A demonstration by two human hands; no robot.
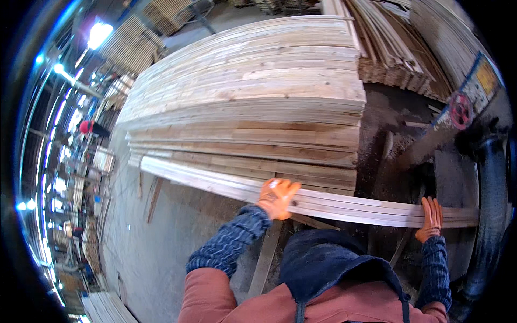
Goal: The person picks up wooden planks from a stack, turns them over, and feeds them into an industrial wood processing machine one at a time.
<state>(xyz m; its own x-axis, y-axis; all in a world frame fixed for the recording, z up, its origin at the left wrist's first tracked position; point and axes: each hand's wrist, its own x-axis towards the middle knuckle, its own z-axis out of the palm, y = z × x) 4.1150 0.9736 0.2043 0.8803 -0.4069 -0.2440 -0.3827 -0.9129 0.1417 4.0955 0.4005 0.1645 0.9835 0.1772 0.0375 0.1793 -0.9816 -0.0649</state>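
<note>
Several long pale wooden boards (355, 209) lie side by side as one narrow bundle along the near side of a large lumber stack (258, 81). My left hand (277, 198), in an orange glove, is closed over the bundle near its middle, fingers reaching across to the far edge. Farther right, my right hand (431, 219), also gloved in orange, grips the bundle near its right end, with its fingers up across the boards. The undersides of the boards and both thumbs' hold are hidden.
A dark vertical pipe (489, 210) stands at the boards' right end. Behind it is a machine with a red handwheel (461, 110). More lumber (398, 59) is piled at the far right. Loose wood strips (154, 200) lie on the floor. A person in red headwear (94, 128) is far left.
</note>
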